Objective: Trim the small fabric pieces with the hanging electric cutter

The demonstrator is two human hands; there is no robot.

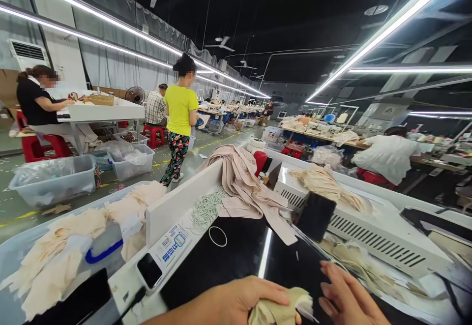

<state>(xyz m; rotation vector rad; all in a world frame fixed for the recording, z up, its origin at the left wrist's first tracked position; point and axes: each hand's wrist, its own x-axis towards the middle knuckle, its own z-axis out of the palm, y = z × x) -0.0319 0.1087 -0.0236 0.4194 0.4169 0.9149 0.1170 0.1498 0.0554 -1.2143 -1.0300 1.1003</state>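
My left hand [245, 295] is closed around a bunched piece of khaki fabric [276, 310] at the bottom of the view, with a pale edge sticking out on its right side. To the right of the fabric is my right hand [348, 295], its fingers apart and bent, apparently with nothing in them. Both hands are over a shiny black work surface [228, 276]. A single pale ring [218, 236] lies there, beside a heap of thin pale green elastic rings [206, 211]. Behind them, long strips of pinkish beige fabric [243, 177] drape over the low white divider.
A phone [149, 270] and a printed card [173, 244] lie on the left ledge. A dark phone-like slab [316, 216] leans on a white vented machine [379, 239]. At left stands a bin [22, 241] of beige fabric. A person in yellow [181, 108] is in the aisle.
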